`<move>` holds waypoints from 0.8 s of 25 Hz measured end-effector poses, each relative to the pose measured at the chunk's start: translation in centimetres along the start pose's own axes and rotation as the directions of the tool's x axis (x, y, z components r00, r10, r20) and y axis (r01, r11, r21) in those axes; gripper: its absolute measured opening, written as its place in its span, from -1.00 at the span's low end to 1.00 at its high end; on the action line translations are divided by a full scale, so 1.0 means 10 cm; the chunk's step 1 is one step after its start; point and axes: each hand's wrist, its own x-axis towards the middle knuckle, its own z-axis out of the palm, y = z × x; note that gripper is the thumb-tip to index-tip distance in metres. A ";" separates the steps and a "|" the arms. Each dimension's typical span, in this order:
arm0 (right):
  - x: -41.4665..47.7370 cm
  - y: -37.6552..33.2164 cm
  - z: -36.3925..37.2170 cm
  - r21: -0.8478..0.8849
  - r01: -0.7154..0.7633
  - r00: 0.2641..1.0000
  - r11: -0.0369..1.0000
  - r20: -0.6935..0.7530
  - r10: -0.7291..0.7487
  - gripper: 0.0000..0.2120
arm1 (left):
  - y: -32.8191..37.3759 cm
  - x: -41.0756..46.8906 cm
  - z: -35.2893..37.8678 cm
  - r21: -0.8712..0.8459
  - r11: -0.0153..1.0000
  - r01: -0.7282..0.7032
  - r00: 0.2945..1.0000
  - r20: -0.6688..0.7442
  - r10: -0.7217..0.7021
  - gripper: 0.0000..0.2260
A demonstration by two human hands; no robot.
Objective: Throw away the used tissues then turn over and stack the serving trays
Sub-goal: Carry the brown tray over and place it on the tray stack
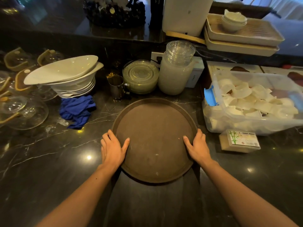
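Left hand (pixel 113 149): laid on the tray's left rim, thumb on top, fingers curled outside; a two-sided hold suits turning it over.
Right hand (pixel 197 147): mirrored on the right rim.
Serving tray (pixel 155 128): round, brown, overhanging the dark marble counter (pixel 41 161) edge, likely so fingers get underneath.
Tissues: none seen on it.

No legible text on anything.

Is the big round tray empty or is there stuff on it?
Empty. The tray shows only its bare brown surface; just the left hand and right hand touch its sides.
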 end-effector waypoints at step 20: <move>0.02 -0.13 -0.12 0.201 -0.274 0.958 0.941 0.147 0.247 -0.15 | 0.01 0.25 -0.28 -0.190 0.965 0.182 0.952 0.281 -0.124 -0.10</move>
